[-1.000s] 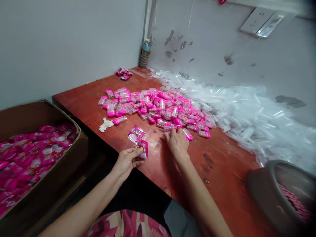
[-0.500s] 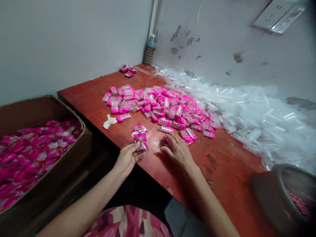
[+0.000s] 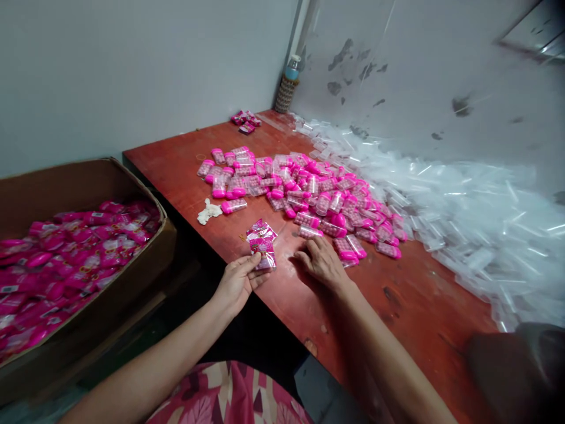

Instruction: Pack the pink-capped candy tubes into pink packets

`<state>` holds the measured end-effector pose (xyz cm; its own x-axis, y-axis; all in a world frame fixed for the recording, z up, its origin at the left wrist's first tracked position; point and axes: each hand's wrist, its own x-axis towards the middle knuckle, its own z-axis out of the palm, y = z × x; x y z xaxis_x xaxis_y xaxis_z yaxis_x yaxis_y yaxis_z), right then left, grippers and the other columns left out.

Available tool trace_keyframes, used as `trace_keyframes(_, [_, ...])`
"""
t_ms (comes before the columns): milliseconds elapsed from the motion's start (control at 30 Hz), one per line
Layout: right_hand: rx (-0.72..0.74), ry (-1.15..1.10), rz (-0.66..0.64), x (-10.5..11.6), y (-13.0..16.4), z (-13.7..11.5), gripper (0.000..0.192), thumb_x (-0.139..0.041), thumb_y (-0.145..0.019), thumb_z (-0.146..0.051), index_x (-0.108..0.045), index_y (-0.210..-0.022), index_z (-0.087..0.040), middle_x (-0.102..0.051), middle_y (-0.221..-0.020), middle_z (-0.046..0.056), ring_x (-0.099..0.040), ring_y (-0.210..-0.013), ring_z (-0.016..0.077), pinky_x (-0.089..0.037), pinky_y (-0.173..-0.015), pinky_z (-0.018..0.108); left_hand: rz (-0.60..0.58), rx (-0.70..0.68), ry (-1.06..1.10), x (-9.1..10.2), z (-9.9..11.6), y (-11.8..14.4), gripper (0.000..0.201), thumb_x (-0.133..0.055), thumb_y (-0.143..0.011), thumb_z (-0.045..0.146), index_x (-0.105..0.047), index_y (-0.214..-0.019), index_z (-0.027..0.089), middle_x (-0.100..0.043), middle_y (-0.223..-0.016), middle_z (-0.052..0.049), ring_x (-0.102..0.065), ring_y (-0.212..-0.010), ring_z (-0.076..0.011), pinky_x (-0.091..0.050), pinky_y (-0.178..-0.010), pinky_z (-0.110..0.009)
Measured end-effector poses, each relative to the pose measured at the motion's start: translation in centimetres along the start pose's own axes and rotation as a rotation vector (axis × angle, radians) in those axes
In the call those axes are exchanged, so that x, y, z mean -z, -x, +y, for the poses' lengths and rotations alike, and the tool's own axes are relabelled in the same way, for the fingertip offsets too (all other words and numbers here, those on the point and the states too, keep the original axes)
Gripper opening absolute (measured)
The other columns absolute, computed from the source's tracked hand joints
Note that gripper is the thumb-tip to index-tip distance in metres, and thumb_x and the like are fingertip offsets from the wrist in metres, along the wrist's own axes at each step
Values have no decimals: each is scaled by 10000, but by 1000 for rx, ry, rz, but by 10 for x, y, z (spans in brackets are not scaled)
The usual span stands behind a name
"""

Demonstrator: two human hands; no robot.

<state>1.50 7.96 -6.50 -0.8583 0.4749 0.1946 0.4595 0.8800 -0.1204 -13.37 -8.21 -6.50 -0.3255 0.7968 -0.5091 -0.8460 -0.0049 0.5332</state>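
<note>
While the left hand (image 3: pixel 238 282) rests at the near edge of the red-brown wooden desk (image 3: pixel 410 300), its thumb and fingers pinch the lower end of a small pink printed plastic packet (image 3: pixel 263 254), which juts out from the fingertips toward 1 o'clock and lies flat on the desk top. A second pink packet of the same kind (image 3: pixel 261 229) lies just beyond it at 12 o'clock, touching or overlapping its far end.

The right hand (image 3: pixel 321 262) sits just beside the held packet at 3 o'clock, palm down with its fingers curled loosely; whether anything is under them cannot be told. From this hand, the nearest clear plastic capsules with pink caps (image 3: pixel 348 250) lie just beside the knuckles at 2 o'clock, at the near fringe of a broad heap of such capsules (image 3: pixel 300 185) spreading toward 12 o'clock.

A drift of empty clear plastic tubes (image 3: pixel 477 224) covers the desk at 3 o'clock against the wall. An open brown cardboard box (image 3: pixel 132 277) filled with pink packets stands at 9 o'clock, off the desk. A small white crumpled scrap (image 3: pixel 209 212) lies at 11 o'clock from the left hand.
</note>
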Motion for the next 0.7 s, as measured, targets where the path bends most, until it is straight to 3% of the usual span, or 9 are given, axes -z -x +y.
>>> trace_keyframes(133, [64, 28, -14, 2, -5, 2, 244, -417, -859, -349, -576, -756, -194, -546, -794, 77, -497, -786, 212, -396, -761, 351, -9, 2, 17, 1, -1, 0, 105, -627, -722, 185, -607, -751, 86, -662, -691, -73, -642, -644, -146, -534, -611, -234])
trace_keyframes(267, [252, 11, -75, 10, -10, -18, 264, -418, -855, -375, -581, -864, -168, -572, -907, 102, -500, -881, 230, -373, -820, 383, 17, -25, 48, 7, 2, -1, 100, -612, -733, 169, -608, -770, 77, -671, -716, -93, -649, -673, -165, -535, -630, -250])
trace_keyframes(367, [419, -48, -152, 10, -7, -39, 442, -464, -790, -513, -539, -1046, -161, -559, -1074, 121, -459, -1036, 266, -307, -920, 440, 15, -49, 55, 12, 8, -1, 103, -605, -736, 151, -611, -789, 64, -676, -749, -114, -651, -691, -173, -533, -654, -260])
trace_keyframes(433, [454, -123, -159, 8, -1, -47, 579, -483, -742, -575, -484, -1149, -163, -530, -1163, 126, -419, -1114, 283, -273, -961, 462, 1, -53, 58, 16, 12, -1, 101, -604, -736, 147, -613, -793, 64, -677, -743, -114, -652, -684, -171, -533, -658, -263])
trace_keyframes(500, [341, -219, -74, 8, 8, -47, 557, -456, -779, -540, -451, -1189, -163, -512, -1199, 130, -415, -1138, 272, -310, -951, 442, 12, -59, 71, 19, 17, 0, 83, -601, -738, 142, -614, -769, 66, -675, -711, -103, -649, -656, -160, -535, -646, -256])
trace_keyframes(600, [-93, -308, 164, 12, 25, -42, 370, -399, -852, -417, -506, -1106, -170, -582, -1081, 121, -544, -976, 229, -443, -795, 364, 49, -66, 111, 20, 20, 0, 60, -602, -735, 136, -612, -735, 77, -672, -673, -82, -647, -626, -154, -540, -618, -252])
trace_keyframes(667, [-315, -316, 209, 16, 33, -43, 301, -406, -851, -391, -554, -1011, -182, -629, -945, 91, -597, -799, 198, -471, -682, 318, 53, -56, 135, 19, 20, 1, 57, -607, -732, 139, -611, -733, 82, -672, -670, -79, -649, -623, -158, -543, -602, -253])
trace_keyframes(700, [-360, -311, 183, 18, 36, -47, 289, -417, -845, -394, -568, -976, -185, -638, -896, 79, -602, -741, 187, -471, -651, 303, 54, -50, 144, 19, 20, 1, 56, -608, -731, 140, -610, -733, 83, -671, -666, -78, -649, -618, -159, -544, -592, -251])
